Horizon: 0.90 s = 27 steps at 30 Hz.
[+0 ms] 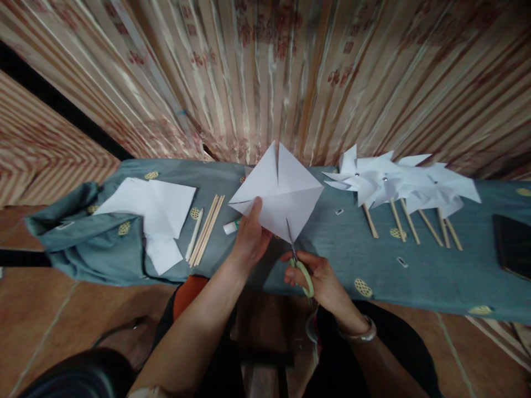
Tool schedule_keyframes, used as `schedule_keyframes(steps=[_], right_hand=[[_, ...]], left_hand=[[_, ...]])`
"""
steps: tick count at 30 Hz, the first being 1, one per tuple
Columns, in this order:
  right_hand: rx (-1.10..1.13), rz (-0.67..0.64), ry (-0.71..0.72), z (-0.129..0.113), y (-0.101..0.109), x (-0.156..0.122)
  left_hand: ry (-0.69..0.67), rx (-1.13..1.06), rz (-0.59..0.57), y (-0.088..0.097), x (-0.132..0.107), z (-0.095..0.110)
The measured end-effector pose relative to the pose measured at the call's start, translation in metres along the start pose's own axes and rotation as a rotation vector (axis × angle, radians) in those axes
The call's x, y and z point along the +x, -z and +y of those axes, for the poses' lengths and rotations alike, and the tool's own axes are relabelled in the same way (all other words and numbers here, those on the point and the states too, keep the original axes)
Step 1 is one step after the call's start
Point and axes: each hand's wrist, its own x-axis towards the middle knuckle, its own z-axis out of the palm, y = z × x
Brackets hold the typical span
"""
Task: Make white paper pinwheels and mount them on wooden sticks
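Note:
My left hand (251, 229) grips a white paper square (286, 199) near its lower left edge, thumb on top. The square is turned like a diamond, with slits running inward from its top and left corners. In my right hand (317, 276) is a pair of scissors (306, 276) with pale green handles. Their blades are at the bottom corner of the paper, pointing up toward its middle. A small white and green tube (231, 226) lies on the cloth just left of my left hand.
Several white paper pinwheels (385, 179) on wooden sticks lie to the right, with a dark phone (512, 243) beyond. On the left are white paper sheets (170, 204), a white pencil-like stick (194, 235) and several wooden sticks (209, 229). A green cloth (352, 249) covers the narrow table before a curtain (265, 77).

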Motion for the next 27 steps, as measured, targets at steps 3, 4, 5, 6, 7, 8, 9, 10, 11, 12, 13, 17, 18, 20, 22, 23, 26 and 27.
schedule_keyframes(steps=[3,4,5,6,7,8,9,10,11,12,13,17,18,20,22,23,26,27], right_hand=[[0.021,0.009,-0.025,0.0003,-0.0012,0.0006],[0.026,0.016,-0.033,0.0005,-0.0014,0.0008],[0.028,0.021,-0.039,0.0007,-0.0015,0.0009],[0.026,0.025,-0.043,0.0008,-0.0016,0.0011],[0.021,0.026,-0.045,0.0008,-0.0017,0.0011],[0.014,0.027,-0.047,0.0006,-0.0017,0.0011],[0.009,0.028,-0.049,0.0002,-0.0018,0.0009],[0.009,0.03,-0.05,-0.0002,-0.0018,0.0007],[0.011,0.034,-0.05,-0.0007,-0.0018,0.0004],[0.014,0.037,-0.046,-0.0011,-0.0018,0.0002],[0.018,0.038,-0.039,-0.0014,-0.0018,-0.0001],[0.027,0.028,-0.003,-0.0021,-0.0011,0.0],[0.026,0.025,0.002,-0.0023,-0.0008,0.0002],[0.022,0.026,0.007,-0.003,-0.0004,0.0007],[0.02,0.028,0.009,-0.0035,-0.0001,0.0011],[0.021,0.032,0.009,-0.0036,0.0,0.0012],[0.026,0.045,0.012,-0.0025,0.0001,0.0013],[0.028,0.048,0.012,-0.0019,0.0,0.0013]], left_hand=[[-0.009,0.015,0.011,-0.001,-0.0005,0.001],[-0.012,0.018,0.012,-0.0012,-0.0006,0.0012],[-0.013,0.02,0.012,-0.0013,-0.0006,0.0013],[-0.014,0.019,0.011,-0.0013,-0.0006,0.0014],[-0.012,0.02,0.01,-0.0013,-0.0007,0.0016],[-0.009,0.021,0.009,-0.0013,-0.0008,0.0017],[-0.009,0.02,0.006,-0.0013,-0.001,0.0017],[-0.011,0.019,0.003,-0.0012,-0.0011,0.0017],[-0.014,0.018,-0.001,-0.0012,-0.0013,0.0016],[-0.018,0.019,-0.002,-0.0011,-0.0015,0.0014],[-0.019,0.023,-0.003,-0.001,-0.0017,0.001],[-0.006,0.053,-0.001,-0.0004,-0.0024,-0.0017],[0.0,0.055,0.0,-0.0002,-0.0027,-0.0025],[0.012,0.06,-0.003,0.0001,-0.0034,-0.0039],[0.02,0.077,-0.02,0.0004,-0.0043,-0.0051],[0.02,0.089,-0.03,0.0005,-0.0047,-0.0056],[0.009,0.115,-0.04,0.0009,-0.0055,-0.0065],[0.006,0.115,-0.041,0.0011,-0.0056,-0.0066]])
